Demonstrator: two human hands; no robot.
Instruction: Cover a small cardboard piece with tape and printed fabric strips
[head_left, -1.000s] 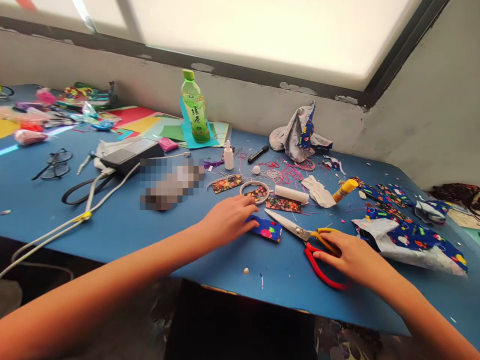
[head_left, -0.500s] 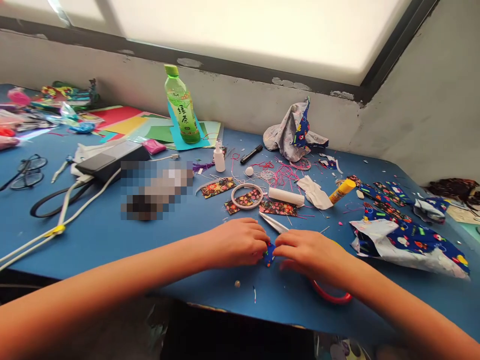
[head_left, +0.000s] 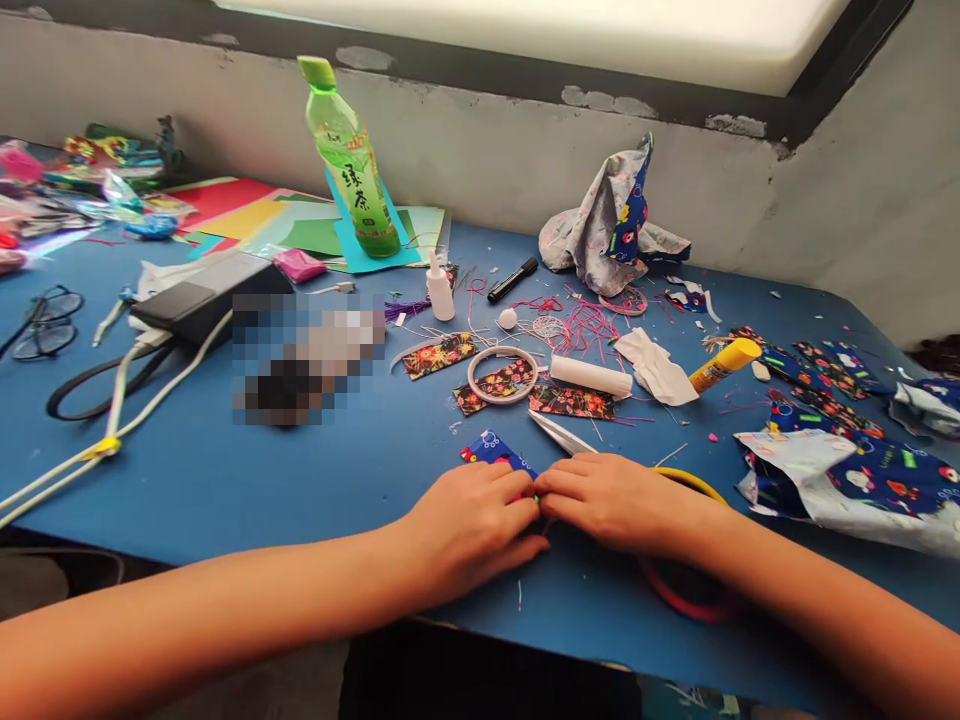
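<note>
Our left hand (head_left: 472,520) and right hand (head_left: 611,500) meet fingertip to fingertip at a blue printed fabric scrap (head_left: 491,450) near the front edge of the table (head_left: 300,470).

Our left grip is pinched on the scrap's near end, and the rest of the scrap lies flat on the table past our knuckles. Our right fingers are drawn together against the left ones, but we cannot tell whether they clamp the scrap. The scissors (head_left: 559,435) lie under our right hand, blade tip pointing away to the left, with the yellow and red handles showing by the wrist. Beyond them are a white ring (head_left: 469,375) on floral strips, a white roll (head_left: 591,377) and a glue stick (head_left: 724,363). A green bottle (head_left: 349,160) stands by the wall.
</note>
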